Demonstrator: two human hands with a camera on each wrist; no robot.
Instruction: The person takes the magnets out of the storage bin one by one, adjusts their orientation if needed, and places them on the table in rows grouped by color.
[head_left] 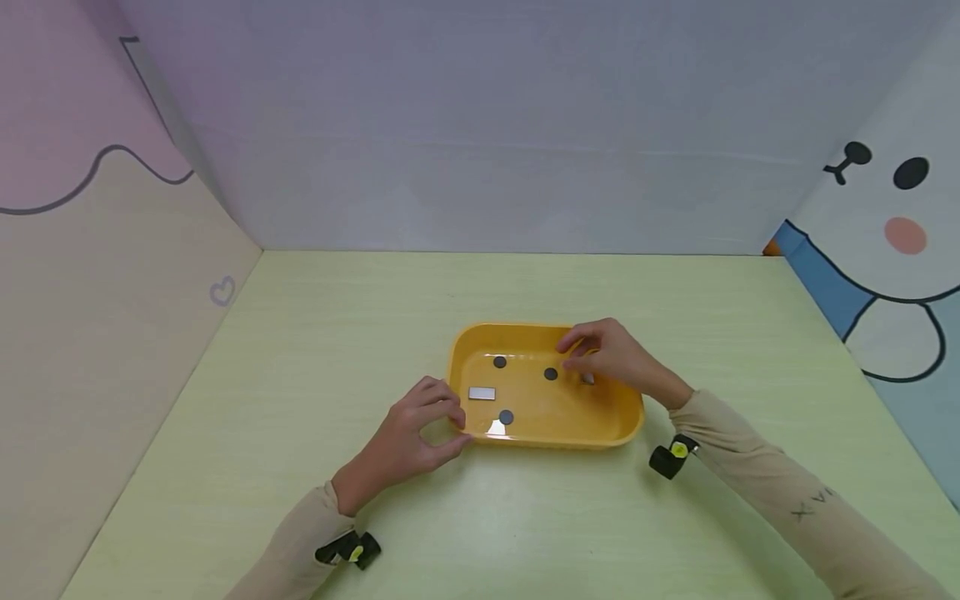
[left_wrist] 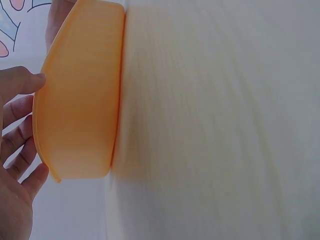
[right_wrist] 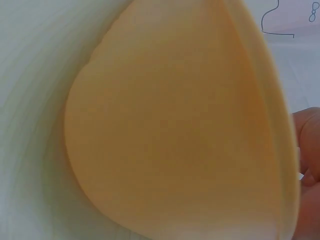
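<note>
A yellow tray (head_left: pixel 577 429) with rounded corners lies on the table. Inside it are dark round discs (head_left: pixel 551 374) and a small white rectangular piece (head_left: pixel 482 393). My left hand (head_left: pixel 412 429) holds the tray's left end, thumb at the near corner and fingers over the rim. In the left wrist view, the fingertips (left_wrist: pixel 40 79) meet the tray's edge. Over the tray's right part, my right hand (head_left: pixel 611 354) has bent fingers and pinches a small whitish piece (head_left: pixel 588 378), largely hidden by the fingers. A white bit also shows among the fingers in the right wrist view.
The pale green tabletop (head_left: pixel 337 333) extends around the tray. A plain back wall (head_left: pixel 480 167) rises behind it, with printed panels at the left and right. Black wrist cameras (head_left: pixel 667 458) are strapped over both sleeves.
</note>
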